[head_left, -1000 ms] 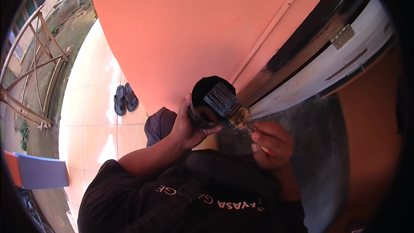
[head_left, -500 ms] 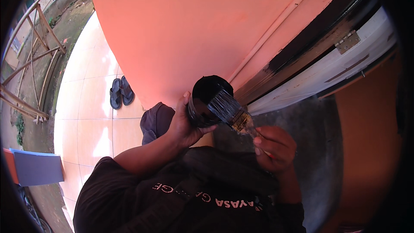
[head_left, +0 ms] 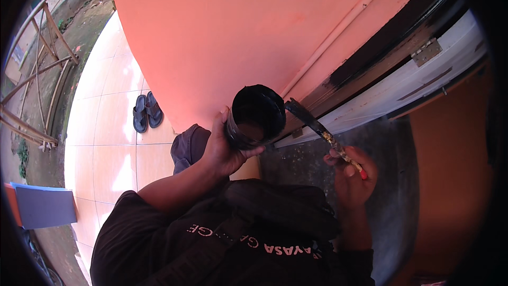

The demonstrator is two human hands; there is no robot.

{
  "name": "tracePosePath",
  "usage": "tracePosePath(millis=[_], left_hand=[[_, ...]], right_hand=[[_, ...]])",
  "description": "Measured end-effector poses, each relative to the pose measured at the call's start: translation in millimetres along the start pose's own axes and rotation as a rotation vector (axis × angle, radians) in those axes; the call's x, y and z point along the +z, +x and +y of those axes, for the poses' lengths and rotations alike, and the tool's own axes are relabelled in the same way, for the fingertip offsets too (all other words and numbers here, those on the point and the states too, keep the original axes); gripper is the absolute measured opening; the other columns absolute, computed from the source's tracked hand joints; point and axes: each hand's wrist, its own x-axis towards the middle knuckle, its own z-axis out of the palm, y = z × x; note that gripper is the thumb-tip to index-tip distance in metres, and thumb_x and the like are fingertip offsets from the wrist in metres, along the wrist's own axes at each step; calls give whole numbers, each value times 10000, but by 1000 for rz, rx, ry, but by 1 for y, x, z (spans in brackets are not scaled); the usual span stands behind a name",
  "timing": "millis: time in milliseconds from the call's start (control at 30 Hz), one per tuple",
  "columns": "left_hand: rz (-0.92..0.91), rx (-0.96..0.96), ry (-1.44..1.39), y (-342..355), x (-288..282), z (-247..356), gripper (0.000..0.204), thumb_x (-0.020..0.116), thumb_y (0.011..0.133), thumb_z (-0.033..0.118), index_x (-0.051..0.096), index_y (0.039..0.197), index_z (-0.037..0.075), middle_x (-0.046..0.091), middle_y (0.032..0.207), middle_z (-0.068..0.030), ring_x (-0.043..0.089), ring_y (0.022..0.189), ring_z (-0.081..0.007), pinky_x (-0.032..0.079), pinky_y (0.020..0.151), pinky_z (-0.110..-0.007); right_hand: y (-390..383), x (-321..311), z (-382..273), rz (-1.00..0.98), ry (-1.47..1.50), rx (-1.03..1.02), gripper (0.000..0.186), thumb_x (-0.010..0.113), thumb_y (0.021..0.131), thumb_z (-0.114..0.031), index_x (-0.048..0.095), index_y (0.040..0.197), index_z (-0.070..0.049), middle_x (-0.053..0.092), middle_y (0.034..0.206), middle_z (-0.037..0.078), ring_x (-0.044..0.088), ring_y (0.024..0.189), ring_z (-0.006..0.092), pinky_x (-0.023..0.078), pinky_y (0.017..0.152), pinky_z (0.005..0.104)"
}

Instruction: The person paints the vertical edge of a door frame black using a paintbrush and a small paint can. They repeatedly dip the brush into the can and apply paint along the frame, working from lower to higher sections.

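My left hand [head_left: 225, 151] is wrapped round a black paint can [head_left: 241, 132], tilted so that its dark inside shows. Between the fingers of my right hand [head_left: 353, 172] is the handle of a paintbrush [head_left: 317, 126], seen edge-on, with black, wet-looking bristles and a red tip at the handle's end. The bristle end is just right of the can's rim, apart from it. Beyond the brush runs a door frame [head_left: 338, 87], part glossy black and part brown.
A pink wall [head_left: 227, 37] rises ahead. At right, a white door edge [head_left: 450, 42] carries a metal hinge [head_left: 426, 53]. Black sandals [head_left: 146, 112] lie on the tiled floor [head_left: 114, 164]. Bamboo poles [head_left: 39, 74] stand at far left, above a grey-blue panel [head_left: 45, 206].
The brush has moved right, away from over the can, and turned from its broad face to its edge. My right hand shifted right; the can rose slightly in view.
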Motion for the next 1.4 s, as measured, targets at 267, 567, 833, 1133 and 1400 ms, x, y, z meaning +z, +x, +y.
tracePosePath(millis=[267,567,833,1133,1400], left_hand=[[-54,88,20,-4,-4,-9,601,387,1008,610,412,1434,187,555,1337,-104,639,1165,-304,628,815,-506],[-129,177,121,-1,-15,-20,755,398,957,698,442,1433,114,568,1334,-128,616,1177,-297,578,901,-462],[-92,246,73,-1,-17,-27,764,445,945,696,456,1416,94,586,1308,-136,596,1208,-299,518,993,-495],[-82,274,35,3,-14,-27,766,426,944,710,491,1391,93,601,1282,-136,598,1190,-304,472,1034,-520],[-78,319,20,5,-4,-27,757,423,953,698,465,1429,111,548,1385,-149,525,1301,-310,412,1094,-561]], right_hand=[[6,17,-3,161,598,371,354,471,1055,-224,491,1320,10,696,1077,237,715,855,281,604,791,442],[11,22,-10,154,660,356,364,485,1045,-221,429,1326,3,708,1020,219,722,821,277,618,767,447],[11,30,-8,65,600,298,391,546,1016,-198,422,1313,23,693,1022,259,728,874,308,625,788,471],[10,40,-12,10,433,282,386,625,992,-199,465,1261,26,687,1020,233,716,921,293,616,790,445],[9,46,-14,-50,239,255,358,606,1001,-190,463,1244,31,694,995,228,707,881,264,599,792,413]])
